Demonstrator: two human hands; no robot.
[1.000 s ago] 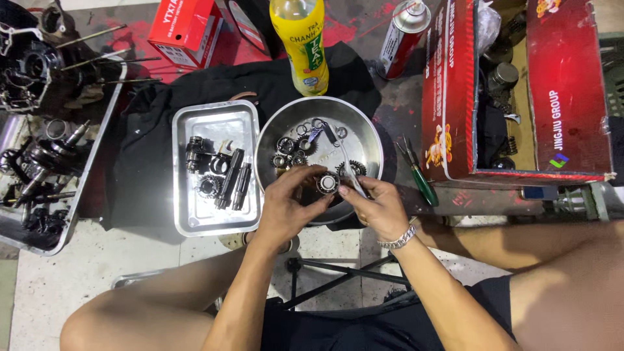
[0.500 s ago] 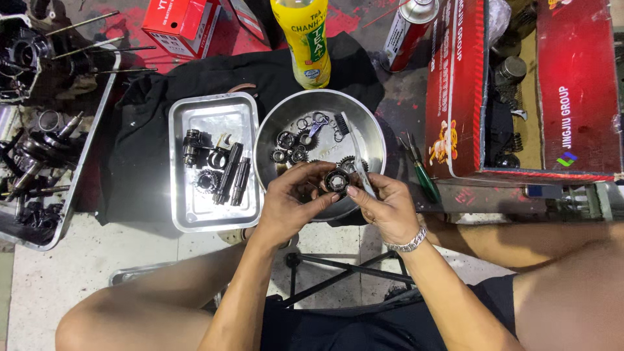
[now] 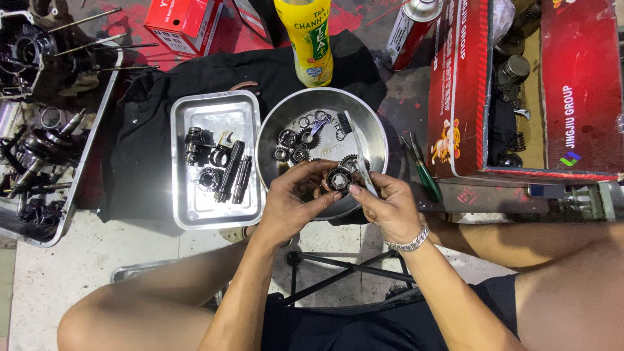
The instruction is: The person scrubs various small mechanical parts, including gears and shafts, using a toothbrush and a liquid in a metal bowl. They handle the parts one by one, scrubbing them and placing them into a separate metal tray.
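Head view shows the left hand (image 3: pixel 292 201) gripping a small gear (image 3: pixel 338 178) above the steel bowl (image 3: pixel 374 133), while the right hand (image 3: pixel 383 207) grasps a brush (image 3: pixel 359 156). Oily fingers may let the gear slip into the bowl.

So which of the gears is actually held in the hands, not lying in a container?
The small round gear pinched between the fingers of the left hand and right hand, above the near rim of the round bowl. The other gears lie loose in bowl and tray.
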